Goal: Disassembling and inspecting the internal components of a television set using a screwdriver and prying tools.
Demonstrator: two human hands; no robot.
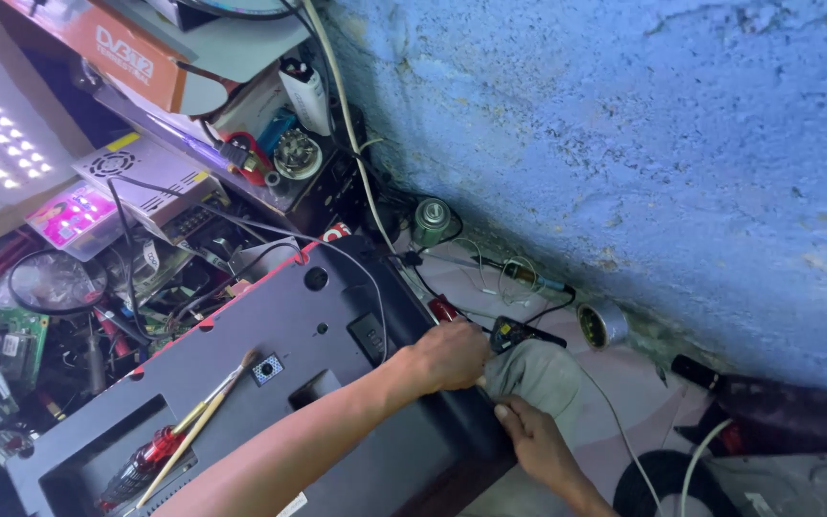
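Note:
My left hand point(447, 354) is closed in a fist at the right edge of a dark grey flat-screen back panel point(289, 335). It grips a thin tool, with a pale stub point(480, 381) showing below the fist and a red end point(443, 308) above it. My right hand point(533, 440) comes in from the lower right and pinches a grey cloth point(540, 371) bunched against the panel's edge. The two hands are almost touching across the cloth.
A paint brush point(205, 410) and a red-handled screwdriver point(145, 455) lie on the panel. Along the blue wall point(624, 144) sit a tape roll point(603, 324), a green can point(433, 218) and a small black device point(514, 333). A metal power supply point(145, 172), magnifier point(55, 282) and circuit boards crowd the left.

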